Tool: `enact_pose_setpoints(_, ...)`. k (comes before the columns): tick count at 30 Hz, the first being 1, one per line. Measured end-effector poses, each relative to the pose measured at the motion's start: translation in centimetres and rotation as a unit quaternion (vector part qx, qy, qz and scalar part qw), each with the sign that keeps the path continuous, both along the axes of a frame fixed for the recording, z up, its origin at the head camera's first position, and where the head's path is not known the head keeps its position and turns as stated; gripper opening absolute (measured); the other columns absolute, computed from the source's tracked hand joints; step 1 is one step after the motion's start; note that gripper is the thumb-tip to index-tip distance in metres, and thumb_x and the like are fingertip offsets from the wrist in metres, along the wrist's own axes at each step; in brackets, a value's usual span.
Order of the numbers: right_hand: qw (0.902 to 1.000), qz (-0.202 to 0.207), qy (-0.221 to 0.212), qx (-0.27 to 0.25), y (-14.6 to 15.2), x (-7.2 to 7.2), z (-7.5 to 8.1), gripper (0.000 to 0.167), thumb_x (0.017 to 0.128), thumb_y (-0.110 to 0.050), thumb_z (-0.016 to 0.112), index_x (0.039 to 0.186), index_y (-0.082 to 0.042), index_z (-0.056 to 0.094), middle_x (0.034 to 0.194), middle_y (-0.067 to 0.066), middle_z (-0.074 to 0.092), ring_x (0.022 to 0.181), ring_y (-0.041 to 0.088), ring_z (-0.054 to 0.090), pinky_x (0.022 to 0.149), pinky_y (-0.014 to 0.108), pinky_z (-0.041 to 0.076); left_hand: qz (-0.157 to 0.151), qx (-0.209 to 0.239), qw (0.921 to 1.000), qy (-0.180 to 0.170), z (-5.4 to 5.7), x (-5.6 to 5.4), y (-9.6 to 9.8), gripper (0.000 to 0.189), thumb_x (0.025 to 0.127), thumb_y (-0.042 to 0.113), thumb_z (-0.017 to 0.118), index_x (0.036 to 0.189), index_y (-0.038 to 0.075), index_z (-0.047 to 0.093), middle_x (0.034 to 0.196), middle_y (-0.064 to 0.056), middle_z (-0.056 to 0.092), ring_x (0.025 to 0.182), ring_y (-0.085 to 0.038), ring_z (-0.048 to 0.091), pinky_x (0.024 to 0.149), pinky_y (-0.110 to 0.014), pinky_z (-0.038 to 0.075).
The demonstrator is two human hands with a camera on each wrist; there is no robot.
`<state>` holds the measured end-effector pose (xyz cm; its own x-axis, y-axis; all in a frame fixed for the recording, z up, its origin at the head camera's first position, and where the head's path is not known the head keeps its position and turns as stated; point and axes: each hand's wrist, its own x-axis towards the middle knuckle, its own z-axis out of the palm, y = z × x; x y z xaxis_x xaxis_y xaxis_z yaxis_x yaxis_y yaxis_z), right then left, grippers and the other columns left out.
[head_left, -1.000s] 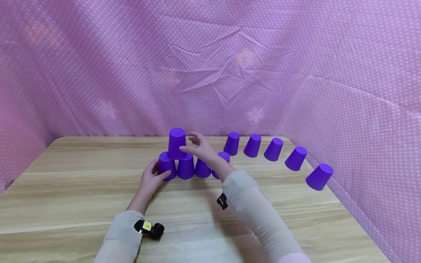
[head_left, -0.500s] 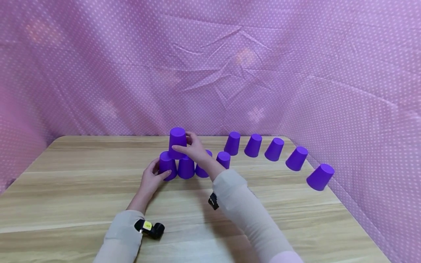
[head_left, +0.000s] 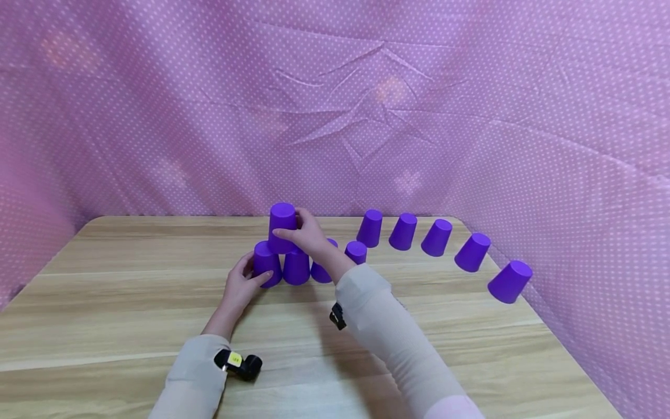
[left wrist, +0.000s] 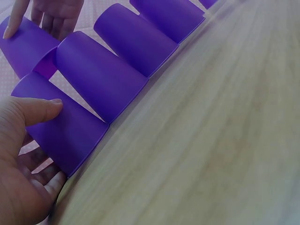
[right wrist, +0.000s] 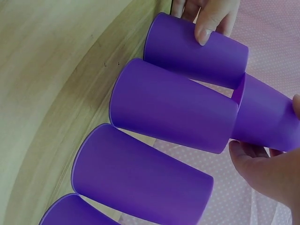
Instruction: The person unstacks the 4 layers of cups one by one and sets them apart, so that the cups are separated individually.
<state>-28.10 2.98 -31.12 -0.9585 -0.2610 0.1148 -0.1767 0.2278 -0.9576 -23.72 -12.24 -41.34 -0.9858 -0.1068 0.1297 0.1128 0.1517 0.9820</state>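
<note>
Upside-down purple cups stand side by side in a row. My left hand point(head_left: 239, 285) holds the leftmost cup point(head_left: 266, 265) low on its sides, thumb in front and fingers behind. An upper cup point(head_left: 282, 224), also upside down, rests across the tops of the leftmost cup and its neighbour point(head_left: 296, 269). Around the right side of that upper cup, my right hand point(head_left: 310, 235) has its thumb in front and fingers behind. In the right wrist view the upper cup point(right wrist: 267, 112) touches both cups under it. My right forearm partly hides the two cups further right in the row.
To the right, several more upside-down purple cups point(head_left: 436, 237) stand apart in a curved line toward the right edge of the wooden table point(head_left: 131, 291). A pink dotted cloth point(head_left: 335, 116) hangs behind and beside the table. Each wrist wears a small black camera point(head_left: 246, 366).
My right hand has moved left onto the upper cup and now grips it; a second ago its fingers were spread beside it. My left hand and the cups have stayed in place.
</note>
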Motion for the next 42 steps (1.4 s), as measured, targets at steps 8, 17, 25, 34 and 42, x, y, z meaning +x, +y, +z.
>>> enact_pose_setpoints(8,0.9999,0.001,0.001,0.01,0.3,0.4,0.6,0.054,0.073,-0.016,0.069,0.119,-0.007,0.044,0.107,0.006,0.055,0.096,0.017,0.052,0.084,0.028,0.042,0.003,0.001,1.0,-0.006,0.1,0.1,0.0,0.064,0.076,0.002,0.062,0.131,-0.003,0.029,0.128,-0.025,0.034,0.118,-0.032,0.032,0.098,-0.035,0.029)
enact_pose_setpoints(17,0.9996,0.01,0.024,-0.014,1.8,0.8,2.0,0.054,0.073,-0.014,0.068,0.12,-0.006,0.044,0.107,0.007,0.055,0.097,0.017,0.052,0.084,0.027,0.041,0.007,-0.001,1.0,-0.006,0.2,0.1,-0.2,0.065,0.076,0.0,0.062,0.131,-0.004,0.028,0.127,-0.026,0.034,0.117,-0.033,0.033,0.098,-0.035,0.029)
enact_pose_setpoints(25,0.9995,-0.019,0.009,-0.025,5.5,1.1,3.8,0.057,0.074,-0.018,0.068,0.123,-0.008,0.041,0.111,0.007,0.053,0.102,0.018,0.049,0.089,0.03,0.039,0.001,0.003,1.0,-0.003,0.1,-0.1,0.2,0.065,0.075,-0.001,0.062,0.131,-0.004,0.029,0.128,-0.026,0.034,0.118,-0.033,0.032,0.098,-0.035,0.028)
enact_pose_setpoints(34,0.9973,-0.067,0.019,-0.025,9.9,0.6,3.9,0.057,0.074,-0.014,0.067,0.124,-0.006,0.04,0.114,0.01,0.052,0.104,0.021,0.048,0.091,0.031,0.037,0.002,-0.002,1.0,-0.008,0.1,0.1,0.3,0.065,0.076,0.001,0.062,0.131,-0.004,0.028,0.129,-0.026,0.032,0.119,-0.034,0.031,0.099,-0.036,0.027)
enact_pose_setpoints(42,0.9948,-0.091,0.03,-0.035,13.7,1.0,3.3,0.054,0.075,-0.012,0.065,0.122,-0.002,0.04,0.116,0.015,0.05,0.105,0.025,0.047,0.092,0.032,0.036,0.006,-0.001,0.9999,-0.01,0.2,0.3,0.2,0.065,0.076,0.0,0.062,0.131,-0.004,0.028,0.129,-0.027,0.032,0.119,-0.034,0.03,0.098,-0.037,0.028)
